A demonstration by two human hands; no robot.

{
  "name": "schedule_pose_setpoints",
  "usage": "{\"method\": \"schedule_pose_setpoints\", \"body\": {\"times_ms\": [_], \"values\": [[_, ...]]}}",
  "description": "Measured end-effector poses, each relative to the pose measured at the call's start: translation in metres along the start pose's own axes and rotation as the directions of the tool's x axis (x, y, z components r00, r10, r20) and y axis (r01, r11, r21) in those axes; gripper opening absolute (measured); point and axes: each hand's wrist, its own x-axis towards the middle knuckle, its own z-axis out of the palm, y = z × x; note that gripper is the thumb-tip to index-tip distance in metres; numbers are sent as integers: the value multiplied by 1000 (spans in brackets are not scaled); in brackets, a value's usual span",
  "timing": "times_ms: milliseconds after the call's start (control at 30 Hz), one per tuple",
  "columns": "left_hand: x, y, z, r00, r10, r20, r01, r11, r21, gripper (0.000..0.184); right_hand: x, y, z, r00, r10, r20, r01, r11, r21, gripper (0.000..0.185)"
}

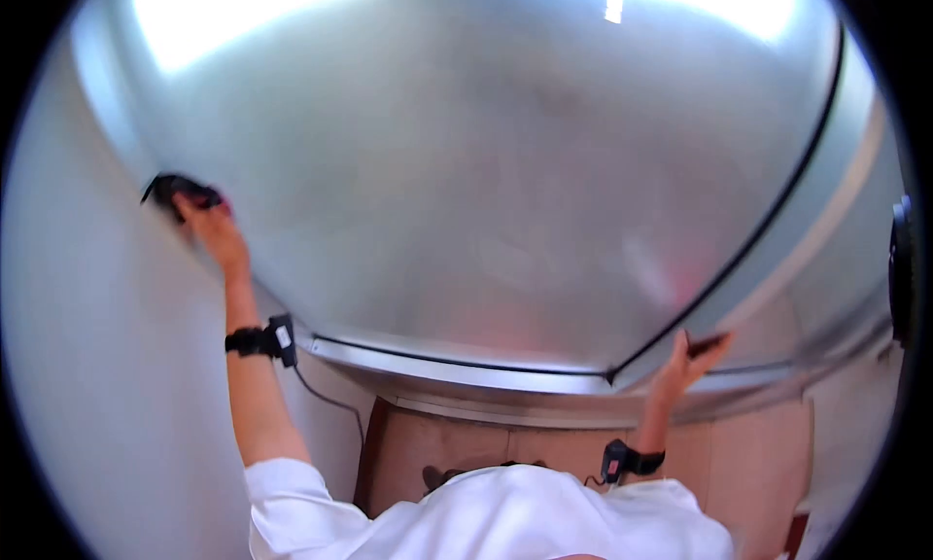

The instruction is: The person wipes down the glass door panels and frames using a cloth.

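A large, shiny grey metal surface (pixel 466 191) fills most of the head view, with blurred reflections on it. At its left edge, my left hand (pixel 212 227) is closed on a black object (pixel 180 189) with a little red beside it; what the object is stays unclear. My right hand (pixel 678 367) is raised near the lower right corner of the surface, by a black seam (pixel 768 220). Its thumb and fingers are round something small and dark, too blurred to name.
Black straps with small boxes sit on both wrists, and a cable (pixel 335 402) hangs from the left one. A pale wall (pixel 97 366) runs down the left. Below lies a tiled floor (pixel 573 445). A dark object (pixel 902 268) is at the far right.
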Motion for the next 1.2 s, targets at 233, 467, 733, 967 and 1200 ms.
{"method": "schedule_pose_setpoints", "body": {"times_ms": [233,467,733,967,1200], "values": [[-42,122,44,997,-68,-26,69,997,37,72,7,-30,4,994,94,61,-102,985,142,70],[-115,330,126,908,369,200,-362,929,-71,81,4,-22,-2,987,104,119,-117,988,105,69],[-158,483,164,720,632,288,-572,775,-269,53,4,6,-24,983,30,180,-7,992,-126,70],[-155,433,148,641,749,169,-738,662,-132,58,14,-12,-5,971,-115,207,103,992,70,65],[-152,296,97,689,603,402,-600,786,-152,54,21,2,-15,988,-24,155,44,990,-132,66]]}}
